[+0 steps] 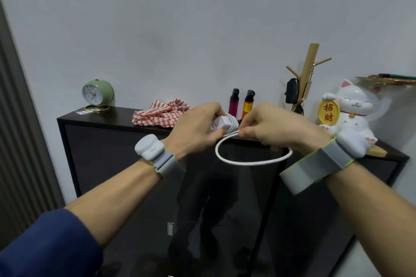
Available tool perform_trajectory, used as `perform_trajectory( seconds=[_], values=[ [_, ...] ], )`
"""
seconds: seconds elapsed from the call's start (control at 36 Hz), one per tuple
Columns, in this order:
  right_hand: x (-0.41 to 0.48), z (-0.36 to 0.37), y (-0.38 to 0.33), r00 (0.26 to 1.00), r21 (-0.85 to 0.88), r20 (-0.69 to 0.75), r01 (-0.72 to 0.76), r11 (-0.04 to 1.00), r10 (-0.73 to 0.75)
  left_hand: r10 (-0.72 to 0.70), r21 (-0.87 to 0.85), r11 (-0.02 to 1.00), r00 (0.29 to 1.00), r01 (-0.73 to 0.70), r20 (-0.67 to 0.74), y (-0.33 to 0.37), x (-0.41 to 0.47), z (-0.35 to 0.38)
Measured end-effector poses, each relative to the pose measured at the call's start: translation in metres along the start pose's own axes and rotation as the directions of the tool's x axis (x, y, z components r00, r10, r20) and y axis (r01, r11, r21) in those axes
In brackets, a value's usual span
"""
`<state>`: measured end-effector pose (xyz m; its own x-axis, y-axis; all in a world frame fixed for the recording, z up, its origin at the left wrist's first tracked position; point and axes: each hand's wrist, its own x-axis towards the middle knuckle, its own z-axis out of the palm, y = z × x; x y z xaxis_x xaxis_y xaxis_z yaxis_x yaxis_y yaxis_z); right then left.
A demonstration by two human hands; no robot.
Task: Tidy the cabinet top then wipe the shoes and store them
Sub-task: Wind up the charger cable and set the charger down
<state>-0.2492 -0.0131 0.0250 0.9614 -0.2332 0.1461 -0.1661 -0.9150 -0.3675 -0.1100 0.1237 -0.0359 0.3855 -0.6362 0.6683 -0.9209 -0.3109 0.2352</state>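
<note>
My left hand (195,126) is closed around a white power strip (221,125), held just above the front edge of the cabinet top (108,117). My right hand (276,128) pinches its white cord (247,162), which loops below that edge. A checked cloth (161,113) lies mid-top; a green clock (97,93) stands at the left corner, a cat figurine (351,117) toward the right end. No shoes observed.

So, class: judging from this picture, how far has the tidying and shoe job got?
Early. In hand: the left hand holds a white power strip while the right hand loops its cable. The checked cloth lies crumpled on the cabinet top. No shoes are visible.
</note>
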Motion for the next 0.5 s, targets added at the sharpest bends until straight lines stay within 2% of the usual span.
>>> perform_trajectory(
  seconds=[0.11,0.19,0.28,0.36,0.5],
  values=[
    [-0.001,-0.02,0.002,0.993,-0.083,-0.032,0.11,0.99,-0.113,0.008,-0.006,1.0,0.999,-0.007,0.045,0.005,0.0,-0.003],
    [0.005,-0.027,0.004,0.982,-0.124,-0.069,0.168,0.978,-0.178,-0.013,-0.011,1.0,0.99,0.015,0.141,0.011,0.005,-0.01],
    [0.009,-0.03,0.008,0.957,-0.184,-0.111,0.244,0.952,-0.267,-0.008,-0.162,0.985,0.955,0.059,0.298,0.013,0.009,-0.017],
    [0.009,-0.03,0.014,0.937,-0.119,-0.163,0.293,0.949,-0.31,0.018,-0.275,0.957,0.933,0.088,0.359,0.012,0.01,-0.024],
    [0.021,-0.025,0.028,0.904,-0.095,-0.25,0.333,0.938,-0.346,0.056,-0.334,0.938,0.91,0.093,0.411,0.009,0.013,-0.031]
  ],
)
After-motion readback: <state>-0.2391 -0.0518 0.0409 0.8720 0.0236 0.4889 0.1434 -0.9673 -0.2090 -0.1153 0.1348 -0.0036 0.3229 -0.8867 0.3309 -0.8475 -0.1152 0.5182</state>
